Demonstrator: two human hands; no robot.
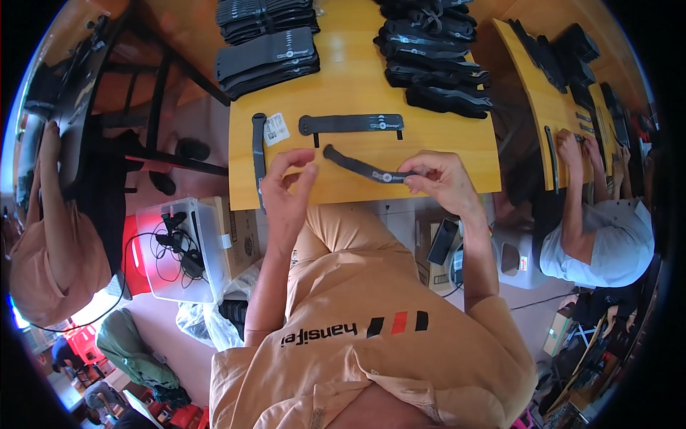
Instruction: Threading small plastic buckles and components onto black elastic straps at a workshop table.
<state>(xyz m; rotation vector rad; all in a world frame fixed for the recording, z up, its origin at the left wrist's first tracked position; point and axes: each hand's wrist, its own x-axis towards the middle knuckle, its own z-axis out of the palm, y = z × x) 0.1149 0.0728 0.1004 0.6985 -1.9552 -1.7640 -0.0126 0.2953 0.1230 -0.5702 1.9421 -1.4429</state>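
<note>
My right hand [439, 179] pinches one end of a black strap [361, 169] with pale print, between thumb and fingers. The strap slants up to the left over the near part of the yellow table [457, 161], its rounded end free. Close to that free end is my left hand [284, 191], its fingers curled but apart, with nothing seen between them. Another black strap [343, 124] lies flat beyond my hands, with small dark tabs below it. A third strap [259, 150] lies lengthwise at the table's left edge, beside a white printed label [276, 129].
Stacks of black straps [266, 61] stand at the back left, with more bundles [436, 68] at the back right. Below the table's left side is a clear plastic bin [182, 250] with cables. Co-workers sit at either side, one with hands [572, 146] over another table.
</note>
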